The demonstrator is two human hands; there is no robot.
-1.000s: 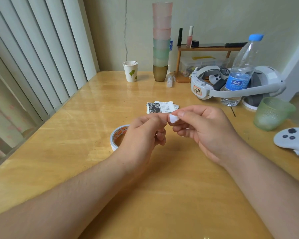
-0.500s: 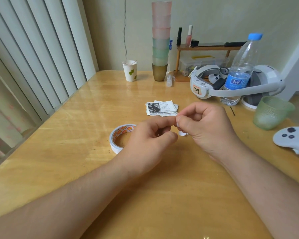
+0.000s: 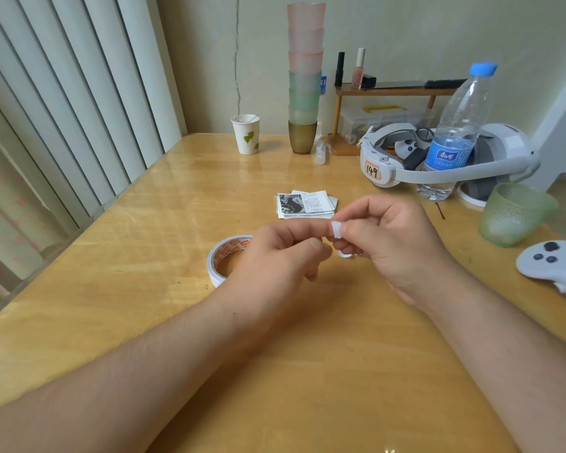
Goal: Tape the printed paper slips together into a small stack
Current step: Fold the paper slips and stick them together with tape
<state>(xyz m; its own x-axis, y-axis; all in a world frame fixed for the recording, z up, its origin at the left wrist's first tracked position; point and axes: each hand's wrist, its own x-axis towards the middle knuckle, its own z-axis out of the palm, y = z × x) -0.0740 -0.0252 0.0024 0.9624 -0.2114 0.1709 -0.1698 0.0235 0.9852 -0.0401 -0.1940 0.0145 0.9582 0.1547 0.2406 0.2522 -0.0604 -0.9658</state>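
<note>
- Head view: I see my left hand [image 3: 275, 256] and right hand [image 3: 386, 243] raised together over the wooden table [image 3: 144, 289], fingertips meeting in the middle.
- Both hands pinch a small white piece of tape [image 3: 336, 229]: the left forefinger and thumb curl onto it from the left, and the right thumb and forefinger close on it from the right. The remaining fingers of each hand are folded in loosely under the pinch.
- A little white bit shows below the right fingers; I cannot tell whether it belongs to the same strip.
- The printed paper slips [image 3: 306, 205] lie in a loose, slightly fanned pile flat on the table, just beyond my hands, touched by neither hand.
- The tape roll [image 3: 224, 256] lies flat on the table beside my left hand, partly hidden behind it.
- Further back stand a paper cup [image 3: 246, 134], a tall stack of plastic cups [image 3: 304, 76], a water bottle [image 3: 455, 135] and a white headset [image 3: 406, 161]; a green glass [image 3: 513, 214] and a white controller [image 3: 556, 259] sit at the right.
</note>
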